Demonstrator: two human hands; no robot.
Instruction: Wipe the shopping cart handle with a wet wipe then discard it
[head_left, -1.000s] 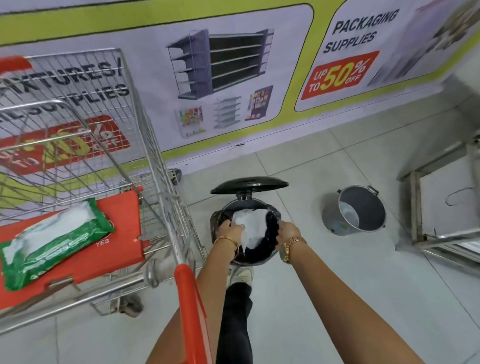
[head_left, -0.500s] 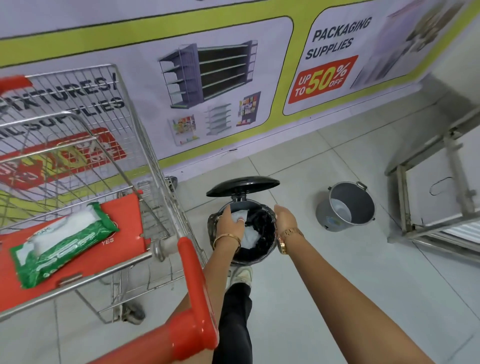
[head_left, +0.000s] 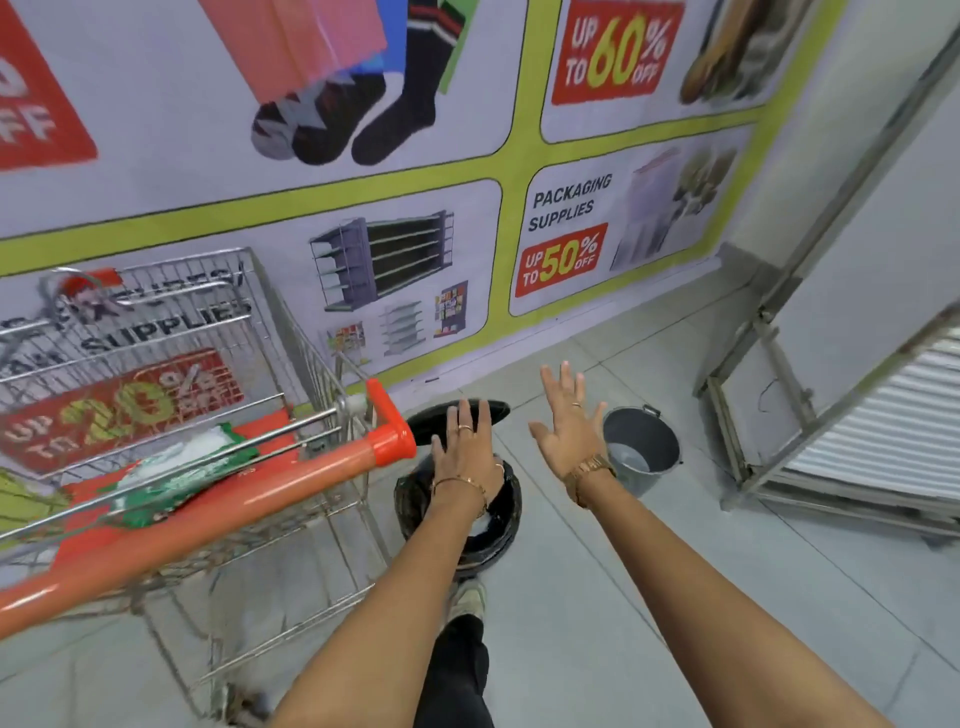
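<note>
A black pedal bin (head_left: 506, 525) stands on the floor with its lid (head_left: 498, 410) up; my foot (head_left: 467, 597) rests at its base. A bit of the white wet wipe (head_left: 484, 525) shows inside the bin, below my left wrist. My left hand (head_left: 465, 452) hovers over the bin, fingers spread and holding nothing. To its right, my right hand (head_left: 569, 421) is raised with fingers apart, also holding nothing. The cart's orange handle (head_left: 218, 514) runs across the left, close to my left arm. A green wet-wipe pack (head_left: 182, 467) lies on the cart's red child seat.
The wire shopping cart (head_left: 156, 364) fills the left side against a poster wall (head_left: 363, 156). A grey metal bucket (head_left: 641, 447) stands right of the bin. A metal frame with a shutter panel (head_left: 857, 441) leans at the far right. Tiled floor (head_left: 597, 597) lies between.
Both hands let go of the wipe, which now lies in the bin, and rose with fingers spread. The view lifted, showing more wall and the cart handle.
</note>
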